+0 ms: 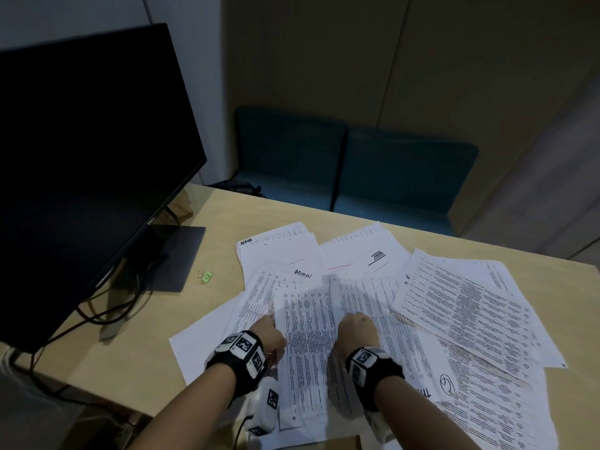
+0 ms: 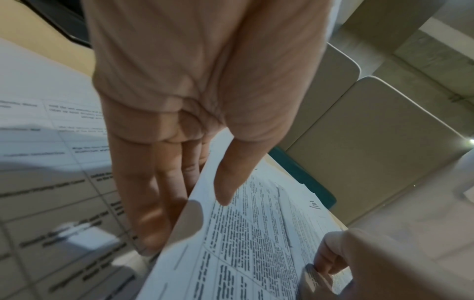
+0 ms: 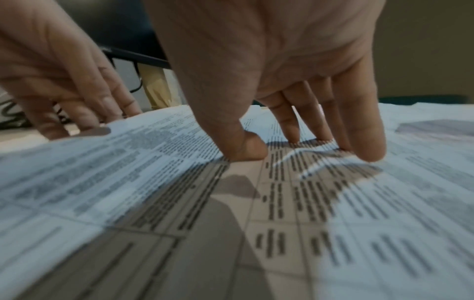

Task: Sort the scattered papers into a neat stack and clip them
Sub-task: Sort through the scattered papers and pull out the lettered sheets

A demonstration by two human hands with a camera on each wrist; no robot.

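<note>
Several printed sheets [image 1: 454, 303] lie scattered and overlapping on the light wooden table [image 1: 136, 362]. A narrow table-printed sheet [image 1: 305, 339] lies between my hands. My left hand [image 1: 269, 332] pinches its left edge, thumb on top and fingers underneath [image 2: 187, 221], lifting that edge slightly. My right hand [image 1: 357, 326] has thumb and curled fingertips pressed on the neighbouring sheet [image 3: 320, 203], raising a small ridge of paper between them [image 3: 307, 150]. A small green binder clip [image 1: 205, 276] lies on the table to the left, apart from both hands.
A dark monitor [image 1: 81, 157] stands at the left on a flat base [image 1: 175, 258], with cables [image 1: 107, 306] trailing below it. Blue seats [image 1: 357, 167] sit beyond the table's far edge. Bare table shows left of the papers.
</note>
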